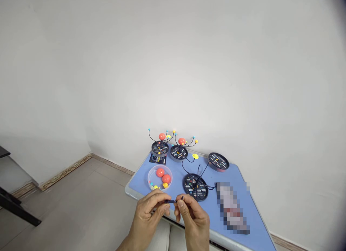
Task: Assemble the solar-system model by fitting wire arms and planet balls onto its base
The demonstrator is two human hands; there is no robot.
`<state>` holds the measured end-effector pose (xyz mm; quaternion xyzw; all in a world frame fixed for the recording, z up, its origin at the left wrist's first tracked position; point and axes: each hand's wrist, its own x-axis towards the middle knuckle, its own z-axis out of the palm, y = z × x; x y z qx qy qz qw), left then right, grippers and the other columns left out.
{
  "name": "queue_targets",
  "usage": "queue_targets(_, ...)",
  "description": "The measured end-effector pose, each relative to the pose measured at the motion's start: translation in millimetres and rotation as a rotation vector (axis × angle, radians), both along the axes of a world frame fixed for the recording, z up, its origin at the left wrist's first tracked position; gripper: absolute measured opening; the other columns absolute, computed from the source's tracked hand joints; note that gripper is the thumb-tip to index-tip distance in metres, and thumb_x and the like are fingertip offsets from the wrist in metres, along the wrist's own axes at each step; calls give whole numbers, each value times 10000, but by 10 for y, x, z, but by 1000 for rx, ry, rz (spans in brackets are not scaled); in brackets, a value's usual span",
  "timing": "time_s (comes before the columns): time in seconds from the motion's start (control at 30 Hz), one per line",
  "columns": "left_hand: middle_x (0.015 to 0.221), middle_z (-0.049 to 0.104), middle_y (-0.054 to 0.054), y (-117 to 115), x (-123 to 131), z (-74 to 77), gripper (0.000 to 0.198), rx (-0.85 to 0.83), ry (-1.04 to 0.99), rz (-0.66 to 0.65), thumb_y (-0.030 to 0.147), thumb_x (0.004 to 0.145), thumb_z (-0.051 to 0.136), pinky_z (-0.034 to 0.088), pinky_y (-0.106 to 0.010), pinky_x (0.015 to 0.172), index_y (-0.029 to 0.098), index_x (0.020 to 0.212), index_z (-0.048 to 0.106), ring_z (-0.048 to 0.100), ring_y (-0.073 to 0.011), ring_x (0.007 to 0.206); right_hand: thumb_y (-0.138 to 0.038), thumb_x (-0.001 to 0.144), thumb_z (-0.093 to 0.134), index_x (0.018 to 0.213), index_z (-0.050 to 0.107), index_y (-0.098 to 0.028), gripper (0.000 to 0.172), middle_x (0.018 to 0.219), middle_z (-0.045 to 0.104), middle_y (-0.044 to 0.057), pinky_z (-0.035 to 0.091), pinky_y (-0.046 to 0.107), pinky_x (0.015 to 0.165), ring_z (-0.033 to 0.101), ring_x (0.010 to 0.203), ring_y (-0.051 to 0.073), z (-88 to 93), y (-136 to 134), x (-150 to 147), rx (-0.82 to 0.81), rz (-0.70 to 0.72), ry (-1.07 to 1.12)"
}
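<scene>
My left hand (152,211) and my right hand (191,216) meet over the front edge of the blue table (140,179). Between them is a small black part (171,201), pinched by the fingers of both. Just beyond my right hand sits a round black base (189,186) with several thin black curved arms rising from it. Left of that base, a clear round tray (148,177) holds red balls (166,179) and smaller yellow and blue pieces.
Two models with red balls and curved arms stand at the back left, one (160,148) beside the other (178,153). A black printed card (162,159) lies under the left one. Another round base (218,161) is at the back right. A pixelated item (232,209) lies right.
</scene>
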<state>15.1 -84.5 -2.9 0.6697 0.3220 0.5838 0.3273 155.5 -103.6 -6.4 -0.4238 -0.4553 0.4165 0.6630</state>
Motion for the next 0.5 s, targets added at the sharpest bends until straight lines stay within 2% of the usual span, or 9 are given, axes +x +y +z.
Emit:
queue_targets(0.1,816,684,-16,-1,0,7,112,24,21,3,217,899,639,559,-183,590,219,954,736,670,-106,569,-433,843,689,797,742,-192,251,639,602,9,471,240,502,547,531,138,-14,9,13,36,23,-56)
queue_targets(0.37,785,688,-12,-12,13,1,131,90,63,36,159,890,635,549,-183,567,223,933,741,651,-106,562,-338,820,714,757,768,-218,145,672,647,16,439,229,472,526,505,122,-31,0,-17,113,-103,-108)
queue_targets(0.5,769,690,-6,-26,15,-22,173,110,29,19,138,878,635,545,-181,541,234,959,754,646,-97,517,-351,785,740,722,780,-221,150,677,657,24,420,235,449,520,485,122,-33,-10,-45,88,-132,-72)
